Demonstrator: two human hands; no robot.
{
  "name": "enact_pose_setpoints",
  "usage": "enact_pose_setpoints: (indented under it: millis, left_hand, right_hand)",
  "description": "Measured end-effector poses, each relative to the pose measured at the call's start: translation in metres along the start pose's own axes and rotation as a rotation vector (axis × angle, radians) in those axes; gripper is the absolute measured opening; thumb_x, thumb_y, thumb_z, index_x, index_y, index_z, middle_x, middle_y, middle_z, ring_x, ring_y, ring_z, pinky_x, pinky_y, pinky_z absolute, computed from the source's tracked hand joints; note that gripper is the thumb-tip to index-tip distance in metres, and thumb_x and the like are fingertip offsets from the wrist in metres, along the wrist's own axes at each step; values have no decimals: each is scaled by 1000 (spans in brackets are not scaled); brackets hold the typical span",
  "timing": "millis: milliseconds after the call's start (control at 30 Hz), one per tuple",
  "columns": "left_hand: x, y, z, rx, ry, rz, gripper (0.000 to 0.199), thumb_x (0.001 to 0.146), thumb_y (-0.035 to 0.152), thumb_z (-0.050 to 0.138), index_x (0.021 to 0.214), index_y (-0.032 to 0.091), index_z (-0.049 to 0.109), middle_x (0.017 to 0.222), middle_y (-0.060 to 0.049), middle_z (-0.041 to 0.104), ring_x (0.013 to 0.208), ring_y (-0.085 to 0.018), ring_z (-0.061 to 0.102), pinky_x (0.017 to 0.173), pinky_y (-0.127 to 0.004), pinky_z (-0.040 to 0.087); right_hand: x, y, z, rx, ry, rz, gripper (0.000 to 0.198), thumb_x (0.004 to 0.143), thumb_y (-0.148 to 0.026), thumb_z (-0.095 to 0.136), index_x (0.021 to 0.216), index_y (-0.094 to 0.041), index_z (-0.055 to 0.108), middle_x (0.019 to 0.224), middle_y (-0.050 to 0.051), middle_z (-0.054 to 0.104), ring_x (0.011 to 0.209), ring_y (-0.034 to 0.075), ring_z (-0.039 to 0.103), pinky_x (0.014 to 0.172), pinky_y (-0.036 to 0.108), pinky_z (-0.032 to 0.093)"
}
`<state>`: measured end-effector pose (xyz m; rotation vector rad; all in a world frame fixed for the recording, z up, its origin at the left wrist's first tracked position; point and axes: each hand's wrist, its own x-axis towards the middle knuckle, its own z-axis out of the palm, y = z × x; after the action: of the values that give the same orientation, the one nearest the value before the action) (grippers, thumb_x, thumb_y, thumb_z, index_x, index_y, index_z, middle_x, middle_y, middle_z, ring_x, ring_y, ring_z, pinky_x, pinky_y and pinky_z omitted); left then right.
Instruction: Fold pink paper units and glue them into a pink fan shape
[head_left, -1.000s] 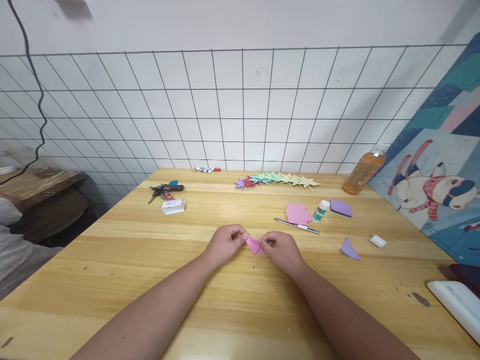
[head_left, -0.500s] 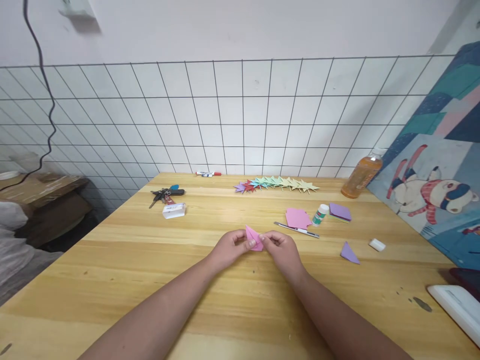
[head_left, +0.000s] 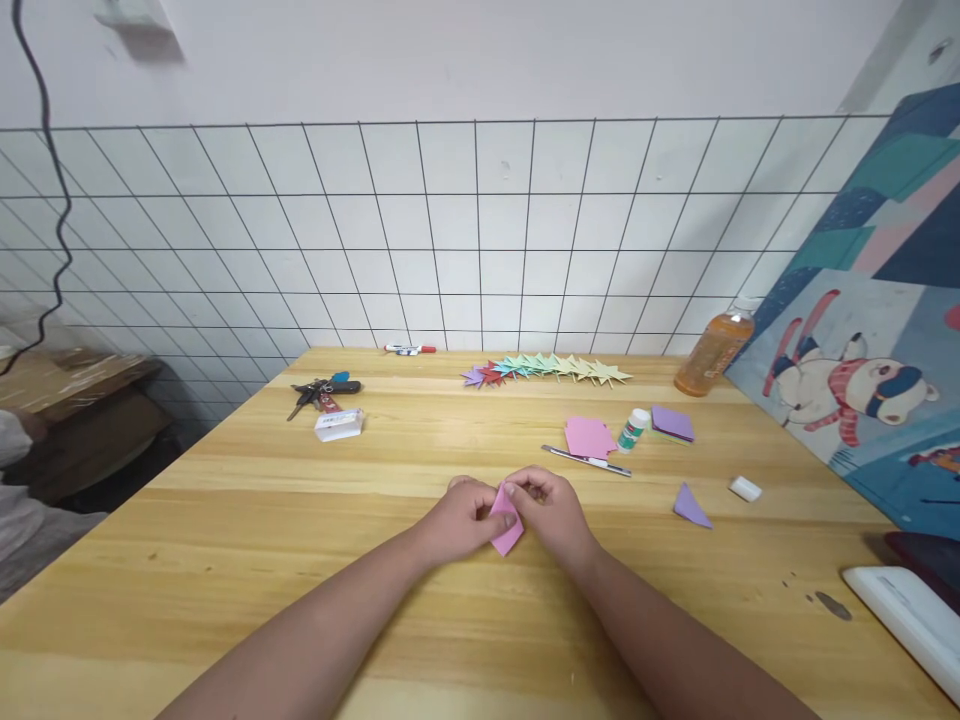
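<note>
A folded piece of pink paper (head_left: pixel 507 537) is held between both hands, low over the middle of the table. My left hand (head_left: pixel 463 522) pinches its left side, thumb lying across the front. At the top corner, the thumb and fingers of my right hand (head_left: pixel 551 508) grip the paper. Beyond the hands lie a pink paper stack (head_left: pixel 589 437) and a slim utility knife (head_left: pixel 586 460) along its front edge. A glue stick (head_left: pixel 634 430) stands beside that stack. Farther right is a folded purple paper triangle (head_left: pixel 691 506).
A row of folded paper stars (head_left: pixel 551 368) lies at the back, near a marker (head_left: pixel 409 350). Keys (head_left: pixel 324 392) and a small white box (head_left: pixel 339 425) sit left. On the right are purple sheets (head_left: pixel 673 422), a white eraser (head_left: pixel 745 488), and a drink bottle (head_left: pixel 714 350).
Both hands have come slightly nearer to me with the pink paper. The paper is turned, its point now upward under my right fingers. The view has shifted a little.
</note>
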<state>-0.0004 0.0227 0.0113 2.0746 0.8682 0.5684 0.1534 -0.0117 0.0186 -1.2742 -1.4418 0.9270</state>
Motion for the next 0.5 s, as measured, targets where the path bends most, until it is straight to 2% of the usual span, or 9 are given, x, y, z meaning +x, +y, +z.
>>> enact_pose_setpoints:
  millis: [133, 267, 400, 500]
  left_hand:
    - [2, 4, -1, 68, -18, 49, 40, 74, 48, 50, 52, 16, 55, 49, 3, 47, 52, -10, 44, 68, -23, 38]
    - [3, 6, -3, 116, -60, 91, 41, 78, 45, 46, 50, 15, 53, 54, 2, 51, 53, -9, 45, 76, -24, 37]
    - [2, 4, -5, 98, -83, 79, 41, 80, 44, 45, 51, 15, 52, 54, 3, 51, 52, -9, 44, 75, -24, 36]
    - [1, 3, -5, 69, -74, 61, 42, 77, 48, 46, 51, 15, 53, 51, 3, 49, 52, -9, 44, 75, -24, 37]
  right_hand:
    - [3, 3, -1, 151, -16, 71, 13, 70, -27, 55, 66, -16, 61, 66, 2, 62, 64, 14, 56, 62, 25, 45]
    - [4, 3, -3, 193, -24, 122, 13, 69, -24, 54, 60, -17, 60, 62, 0, 61, 64, 14, 55, 63, 24, 44]
    - [4, 4, -5, 245, -93, 104, 19, 73, -32, 55, 69, -16, 65, 71, 2, 64, 71, 15, 57, 70, 26, 44]
    - [4, 7, -4, 253, -83, 87, 20, 71, -35, 58, 76, -16, 65, 76, 3, 65, 73, 15, 57, 69, 26, 45]
